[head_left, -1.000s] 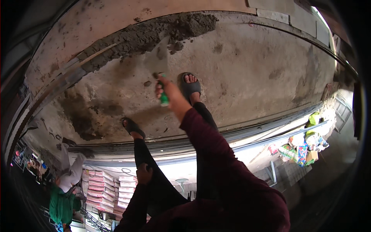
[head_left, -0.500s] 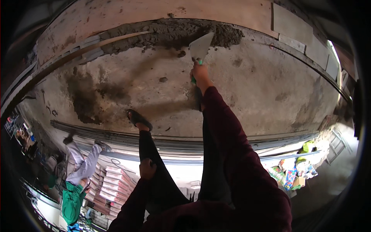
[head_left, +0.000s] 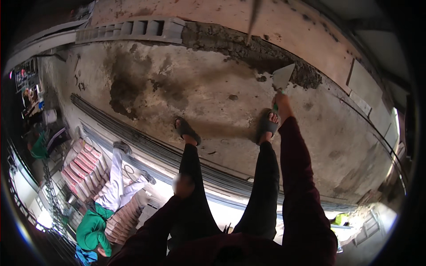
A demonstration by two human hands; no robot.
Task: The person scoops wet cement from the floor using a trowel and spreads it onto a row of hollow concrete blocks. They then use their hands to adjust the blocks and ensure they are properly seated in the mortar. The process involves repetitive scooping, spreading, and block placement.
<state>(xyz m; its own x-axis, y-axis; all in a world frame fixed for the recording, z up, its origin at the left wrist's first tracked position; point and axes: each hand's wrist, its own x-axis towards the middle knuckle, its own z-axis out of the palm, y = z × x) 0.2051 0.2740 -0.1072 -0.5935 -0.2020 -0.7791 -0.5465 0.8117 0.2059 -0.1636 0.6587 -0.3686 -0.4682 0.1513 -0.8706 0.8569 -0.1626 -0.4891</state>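
Observation:
My right hand point(head_left: 284, 104) is closed round the green handle of a trowel point(head_left: 283, 76), arm stretched forward. The trowel's pale, broad blade lies at the near edge of a strip of wet mortar point(head_left: 307, 78), which runs along the foot of the wall. My left hand point(head_left: 183, 186) is beside my left leg, smeared by motion. A whitish patch shows at its edge, and I cannot make out its fingers. My sandalled feet stand on the stained concrete floor point(head_left: 217, 102).
Hollow blocks point(head_left: 137, 29) line the wall at the far left. A blurred brown stick point(head_left: 253, 20) crosses the top. Long thin bars point(head_left: 146, 135) lie behind my feet. Beyond them, a person in a green top point(head_left: 93, 224) is by stacked bags point(head_left: 84, 170).
My view has turned, shifting the floor and wall. The long curved strip at the far left no longer shows there; hollow blocks show. My right hand still grips the trowel.

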